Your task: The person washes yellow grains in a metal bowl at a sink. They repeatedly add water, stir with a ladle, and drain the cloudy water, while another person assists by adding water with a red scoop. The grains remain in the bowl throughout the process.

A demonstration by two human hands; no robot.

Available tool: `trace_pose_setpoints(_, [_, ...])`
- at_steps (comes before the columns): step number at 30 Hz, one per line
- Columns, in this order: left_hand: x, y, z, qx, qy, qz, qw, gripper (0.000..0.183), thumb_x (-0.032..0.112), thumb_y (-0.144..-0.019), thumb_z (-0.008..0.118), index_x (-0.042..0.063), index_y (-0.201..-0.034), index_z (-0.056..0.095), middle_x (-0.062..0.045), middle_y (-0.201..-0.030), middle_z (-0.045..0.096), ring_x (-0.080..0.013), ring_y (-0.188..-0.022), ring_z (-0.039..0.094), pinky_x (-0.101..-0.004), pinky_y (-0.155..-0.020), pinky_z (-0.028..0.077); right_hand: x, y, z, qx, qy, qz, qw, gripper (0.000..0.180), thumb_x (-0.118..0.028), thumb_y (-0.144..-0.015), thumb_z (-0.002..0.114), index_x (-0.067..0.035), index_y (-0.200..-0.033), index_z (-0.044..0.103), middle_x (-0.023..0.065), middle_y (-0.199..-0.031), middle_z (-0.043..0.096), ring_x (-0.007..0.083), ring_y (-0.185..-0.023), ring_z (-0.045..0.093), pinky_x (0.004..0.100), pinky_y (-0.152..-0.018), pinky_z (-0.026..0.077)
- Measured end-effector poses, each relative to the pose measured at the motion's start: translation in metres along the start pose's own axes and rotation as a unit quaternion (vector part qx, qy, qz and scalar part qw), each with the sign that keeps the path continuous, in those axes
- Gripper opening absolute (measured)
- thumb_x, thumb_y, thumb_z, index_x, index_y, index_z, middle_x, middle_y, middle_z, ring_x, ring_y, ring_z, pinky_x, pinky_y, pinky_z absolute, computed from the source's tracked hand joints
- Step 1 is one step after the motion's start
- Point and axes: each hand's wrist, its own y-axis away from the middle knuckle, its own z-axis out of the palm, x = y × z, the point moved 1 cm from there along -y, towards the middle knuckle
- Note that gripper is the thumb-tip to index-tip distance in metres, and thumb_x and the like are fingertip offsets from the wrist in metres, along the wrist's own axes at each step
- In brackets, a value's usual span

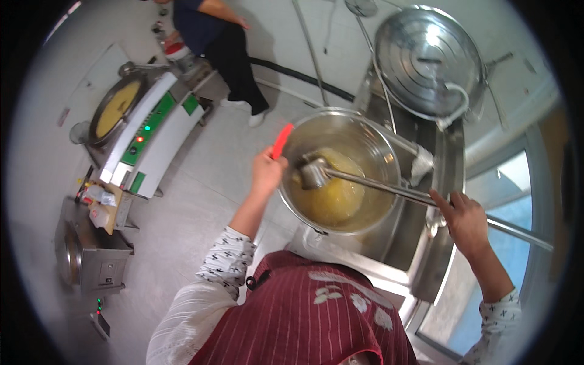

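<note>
A large steel pot (340, 116) stands tilted before me over a metal sink, with yellow liquid (335, 205) at its bottom. My left hand (269, 169) is closed at the pot's left rim on a red grip (283, 140); whether this belongs to the pot or to a separate tool, I cannot tell. In my right hand (465, 221) is the long metal handle of a ladle (315, 174), whose bowl is inside the pot above the liquid. The handle crosses the pot's right rim.
A metal sink (413, 255) lies under and right of the pot. A big round steel lid (426, 64) leans at the upper right, near a white-wrapped faucet (422, 162). At left is a cooker (159, 146) with a yellow-filled pan (118, 109). Another person (232, 54) stands at the back.
</note>
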Motion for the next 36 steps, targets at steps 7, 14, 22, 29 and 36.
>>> trace_pose_setpoints(7, [0.0, 0.004, -0.01, 0.006, 0.039, -0.037, 0.999, 0.016, 0.003, -0.072, 0.056, 0.001, -0.087, 0.062, 0.001, -0.066, 0.054, -0.0088, -0.061, 0.047, -0.0264, -0.056, 0.04, -0.009, -0.015, -0.043, -0.137, -0.03, 0.027, 0.99, 0.047, -0.01, -0.074, 0.064, -0.013, -0.12, 0.056, 0.0074, -0.078, 0.057, 0.0249, -0.071, 0.061, 0.036, -0.063, 0.05])
trace_pose_setpoints(14, [0.006, 0.006, 0.0, 0.008, 0.025, -0.032, 0.999, 0.016, 0.007, -0.072, 0.055, 0.002, -0.086, 0.062, -0.003, -0.065, 0.056, -0.0121, -0.061, 0.05, -0.0287, -0.057, 0.041, 0.012, -0.041, -0.078, -0.254, -0.13, 0.059, 0.957, 0.027, -0.019, -0.075, 0.069, -0.011, -0.1, 0.067, 0.0172, -0.073, 0.064, 0.0346, -0.075, 0.062, 0.041, -0.073, 0.05])
trace_pose_setpoints(22, [0.009, 0.003, -0.004, 0.024, -0.075, -0.01, 0.997, 0.021, 0.005, -0.071, 0.055, -0.001, -0.089, 0.062, -0.003, -0.069, 0.057, -0.0133, -0.064, 0.05, -0.0304, -0.059, 0.042, 0.004, -0.027, -0.027, -0.231, -0.156, 0.054, 0.959, 0.033, -0.018, -0.078, 0.065, -0.014, -0.111, 0.064, 0.0134, -0.083, 0.066, 0.0344, -0.075, 0.062, 0.0439, -0.07, 0.049])
trace_pose_setpoints(29, [-0.002, -0.003, 0.005, -0.017, 0.084, 0.003, 0.996, 0.016, -0.001, -0.07, 0.054, 0.0, -0.083, 0.062, 0.002, -0.07, 0.055, -0.0077, -0.063, 0.047, -0.0236, -0.057, 0.038, 0.006, -0.007, -0.009, -0.006, 0.053, -0.035, 0.998, 0.055, -0.008, -0.076, 0.063, -0.018, -0.128, 0.051, 0.0058, -0.081, 0.056, 0.0228, -0.063, 0.06, 0.0334, -0.058, 0.051])
trace_pose_setpoints(36, [-0.001, -0.006, -0.003, -0.022, 0.071, -0.031, 0.997, 0.014, -0.001, -0.069, 0.055, 0.001, -0.081, 0.061, 0.003, -0.07, 0.055, -0.0067, -0.062, 0.047, -0.0217, -0.058, 0.037, -0.01, -0.017, -0.054, -0.237, -0.04, 0.083, 0.967, 0.037, -0.012, -0.081, 0.064, -0.01, -0.118, 0.059, 0.0127, -0.077, 0.064, 0.0248, -0.068, 0.065, 0.0341, -0.063, 0.053])
